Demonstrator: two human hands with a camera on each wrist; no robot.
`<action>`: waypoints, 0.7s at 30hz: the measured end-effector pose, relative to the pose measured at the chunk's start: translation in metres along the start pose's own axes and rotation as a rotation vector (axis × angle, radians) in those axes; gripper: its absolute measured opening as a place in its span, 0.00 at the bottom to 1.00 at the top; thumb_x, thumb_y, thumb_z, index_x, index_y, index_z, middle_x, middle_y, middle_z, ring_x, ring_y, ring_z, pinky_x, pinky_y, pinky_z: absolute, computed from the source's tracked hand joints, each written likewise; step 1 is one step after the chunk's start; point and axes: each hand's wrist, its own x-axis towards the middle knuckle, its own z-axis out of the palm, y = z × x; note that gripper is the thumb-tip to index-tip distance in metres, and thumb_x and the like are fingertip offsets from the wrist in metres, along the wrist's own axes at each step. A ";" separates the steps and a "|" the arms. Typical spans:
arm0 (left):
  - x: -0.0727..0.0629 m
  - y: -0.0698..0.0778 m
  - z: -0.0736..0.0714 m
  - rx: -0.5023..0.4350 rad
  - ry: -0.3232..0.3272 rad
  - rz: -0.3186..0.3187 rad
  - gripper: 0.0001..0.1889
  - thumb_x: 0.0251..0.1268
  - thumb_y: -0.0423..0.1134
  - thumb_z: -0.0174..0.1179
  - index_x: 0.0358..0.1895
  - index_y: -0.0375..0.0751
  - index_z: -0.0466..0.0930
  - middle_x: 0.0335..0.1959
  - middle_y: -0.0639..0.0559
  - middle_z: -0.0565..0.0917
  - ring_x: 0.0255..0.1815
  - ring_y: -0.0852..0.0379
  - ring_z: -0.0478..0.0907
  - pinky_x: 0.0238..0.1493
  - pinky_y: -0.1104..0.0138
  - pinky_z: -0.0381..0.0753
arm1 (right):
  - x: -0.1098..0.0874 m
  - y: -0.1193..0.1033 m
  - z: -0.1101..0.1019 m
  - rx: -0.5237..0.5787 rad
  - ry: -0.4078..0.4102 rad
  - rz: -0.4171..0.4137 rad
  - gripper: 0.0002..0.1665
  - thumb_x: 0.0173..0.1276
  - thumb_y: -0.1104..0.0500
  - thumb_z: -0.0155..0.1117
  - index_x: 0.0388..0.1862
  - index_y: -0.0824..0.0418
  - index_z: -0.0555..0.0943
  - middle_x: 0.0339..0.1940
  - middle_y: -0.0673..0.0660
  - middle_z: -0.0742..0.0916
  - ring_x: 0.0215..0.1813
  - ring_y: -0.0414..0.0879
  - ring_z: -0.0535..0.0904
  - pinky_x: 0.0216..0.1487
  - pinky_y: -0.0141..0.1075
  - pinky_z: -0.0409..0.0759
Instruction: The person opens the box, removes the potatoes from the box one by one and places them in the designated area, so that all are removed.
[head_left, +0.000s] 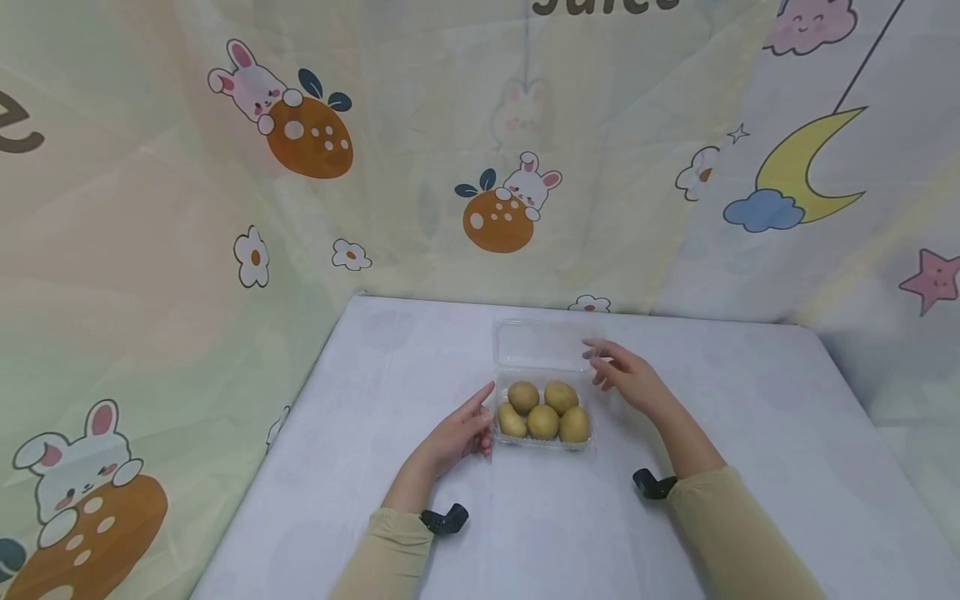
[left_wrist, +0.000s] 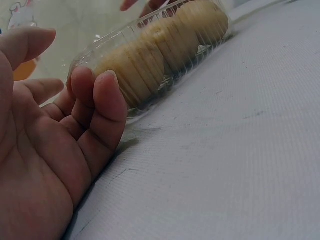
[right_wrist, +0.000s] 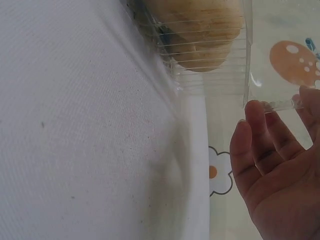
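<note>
Several yellow-brown potatoes (head_left: 543, 422) sit in a clear plastic box (head_left: 551, 446) on the table. Its hinged lid (head_left: 536, 346) is raised on the far side. My left hand (head_left: 456, 433) is beside the box's left wall, index finger extended along it and the other fingers loosely bent; in the left wrist view those fingertips overlap the ribbed wall. My right hand (head_left: 626, 375) is at the right edge of the lid, and in the right wrist view the thumb and fingers pinch its clear rim (right_wrist: 280, 105).
A white cloth covers the table (head_left: 420, 350). Behind and left of it hangs a curtain (head_left: 420, 108) printed with rabbits, flowers and a moon. Each wrist carries a black strap-on piece, one at the left cuff (head_left: 446, 520) and one at the right (head_left: 654, 484).
</note>
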 end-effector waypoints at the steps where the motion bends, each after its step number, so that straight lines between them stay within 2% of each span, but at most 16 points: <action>1: 0.000 0.000 0.000 -0.002 -0.002 0.000 0.35 0.76 0.49 0.51 0.80 0.61 0.47 0.35 0.51 0.71 0.31 0.56 0.72 0.39 0.64 0.81 | 0.001 0.001 0.000 0.008 -0.004 -0.009 0.28 0.78 0.48 0.53 0.73 0.51 0.67 0.60 0.63 0.81 0.42 0.53 0.82 0.44 0.45 0.85; 6: 0.000 0.000 0.000 -0.006 -0.004 0.005 0.34 0.76 0.48 0.51 0.80 0.60 0.47 0.35 0.51 0.71 0.31 0.57 0.72 0.38 0.64 0.81 | 0.005 0.004 -0.002 0.012 -0.018 -0.016 0.31 0.77 0.52 0.56 0.76 0.48 0.63 0.62 0.64 0.80 0.41 0.52 0.82 0.42 0.41 0.85; 12: 0.001 0.000 -0.001 -0.009 0.000 0.002 0.34 0.76 0.48 0.51 0.80 0.61 0.48 0.35 0.51 0.71 0.31 0.57 0.72 0.38 0.64 0.81 | 0.011 0.007 -0.002 0.003 -0.022 0.012 0.33 0.77 0.58 0.54 0.78 0.46 0.60 0.61 0.63 0.81 0.41 0.53 0.81 0.42 0.41 0.83; 21: 0.000 0.001 0.000 0.001 0.009 -0.007 0.33 0.77 0.46 0.50 0.80 0.62 0.48 0.36 0.51 0.71 0.31 0.57 0.72 0.38 0.65 0.81 | 0.016 0.007 -0.001 0.021 -0.005 0.040 0.36 0.77 0.58 0.53 0.79 0.41 0.57 0.59 0.62 0.83 0.39 0.53 0.81 0.40 0.38 0.83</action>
